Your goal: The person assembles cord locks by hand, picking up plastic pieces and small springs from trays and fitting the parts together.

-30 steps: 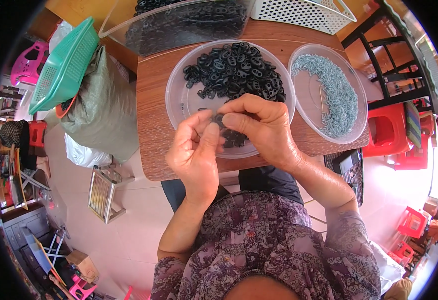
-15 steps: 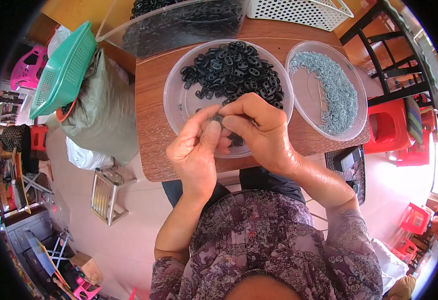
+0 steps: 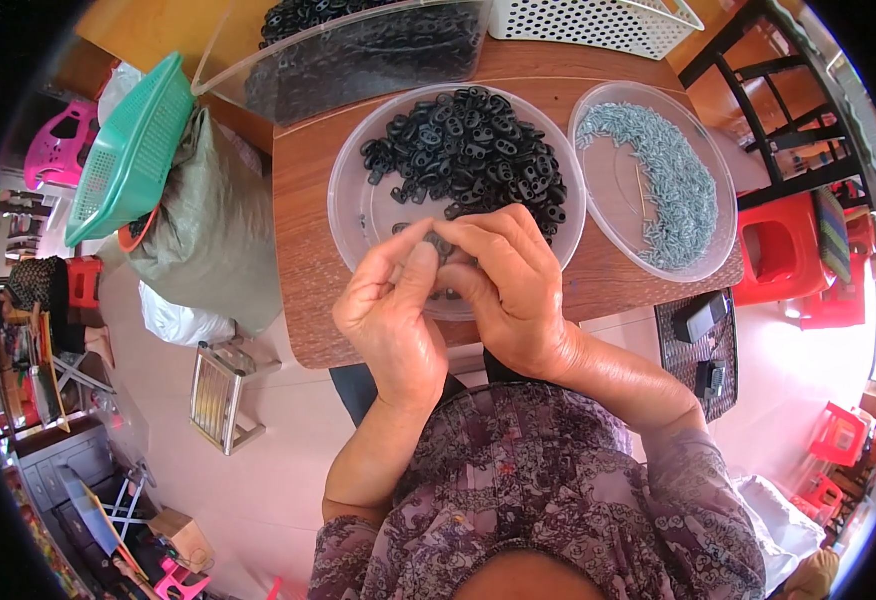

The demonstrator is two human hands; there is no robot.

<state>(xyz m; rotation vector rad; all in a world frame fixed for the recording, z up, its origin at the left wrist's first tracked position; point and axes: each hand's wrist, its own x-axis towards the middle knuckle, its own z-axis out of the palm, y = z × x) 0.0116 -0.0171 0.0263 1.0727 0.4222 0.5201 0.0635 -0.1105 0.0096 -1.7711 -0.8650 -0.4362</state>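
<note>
Black small plastic piece (image 3: 440, 243) pinched between fingertips of both hands, mostly hidden by them; left hand (image 3: 393, 315) and right hand (image 3: 513, 290) pressed together, each grip closed on that piece, above near rim of clear round bowl (image 3: 350, 205). Heap of black plastic pieces (image 3: 473, 150) in same bowl, too many to count. Second clear bowl (image 3: 613, 195) just right, holding grey-blue small parts (image 3: 673, 180), uncounted. Both bowls on brown wooden bench (image 3: 303, 290). Farther back: one clear bag of black pieces (image 3: 358, 55), one white perforated basket (image 3: 598, 20). Left of bench: one green basket (image 3: 128, 150) atop one grey sack (image 3: 208, 240).
</note>
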